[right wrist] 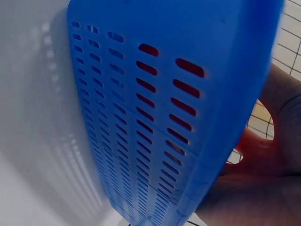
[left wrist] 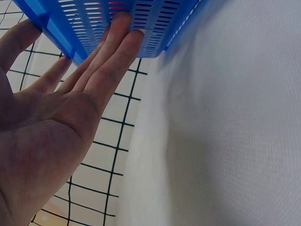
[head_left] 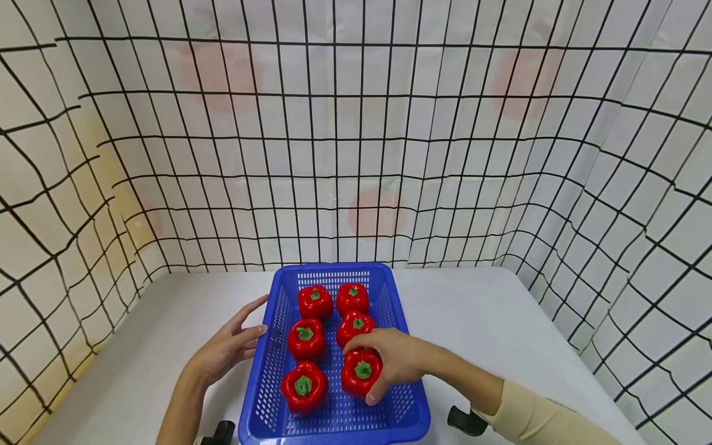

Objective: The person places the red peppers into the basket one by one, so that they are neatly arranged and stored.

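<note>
A blue slotted plastic basket (head_left: 253,377) holds several shiny red bell peppers (head_left: 304,387) with green stems, standing in two columns. At the near end of the right column, my right hand (head_left: 399,357) reaches over the basket's rim and grips a red bell pepper (head_left: 356,371), thumb on the near side and fingers on the far side. The basket wall mostly hides this grip in the right wrist view. My left hand (head_left: 228,346) is at the basket's left side, its fingers (left wrist: 106,70) extended against the slotted wall in the left wrist view.
The basket stands on a white-covered table (head_left: 473,309). Black grid netting (head_left: 356,136) over white sheeting rises behind the table and along both sides. Black wrist straps (head_left: 466,421) show near the forearms.
</note>
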A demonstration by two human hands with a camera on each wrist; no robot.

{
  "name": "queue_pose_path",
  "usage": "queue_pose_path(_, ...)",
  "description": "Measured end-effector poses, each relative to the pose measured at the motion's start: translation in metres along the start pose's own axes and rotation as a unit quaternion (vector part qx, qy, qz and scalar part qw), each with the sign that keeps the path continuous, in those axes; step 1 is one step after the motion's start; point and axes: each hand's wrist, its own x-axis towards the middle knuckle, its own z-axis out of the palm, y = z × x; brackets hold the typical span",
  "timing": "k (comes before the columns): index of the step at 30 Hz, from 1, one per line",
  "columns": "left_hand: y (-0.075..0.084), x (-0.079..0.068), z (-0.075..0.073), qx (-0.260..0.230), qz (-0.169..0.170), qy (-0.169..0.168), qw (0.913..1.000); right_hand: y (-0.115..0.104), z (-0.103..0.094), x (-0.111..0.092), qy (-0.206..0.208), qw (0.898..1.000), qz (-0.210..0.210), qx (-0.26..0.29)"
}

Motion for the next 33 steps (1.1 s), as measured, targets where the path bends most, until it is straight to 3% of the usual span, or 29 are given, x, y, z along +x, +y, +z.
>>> queue_pose_path(33, 0.002, -0.001, 0.001, -0.001, 0.002, -0.007, 1.0000, 0.000, 0.013, 0.002, -0.024, 0.996, -0.008, -0.089)
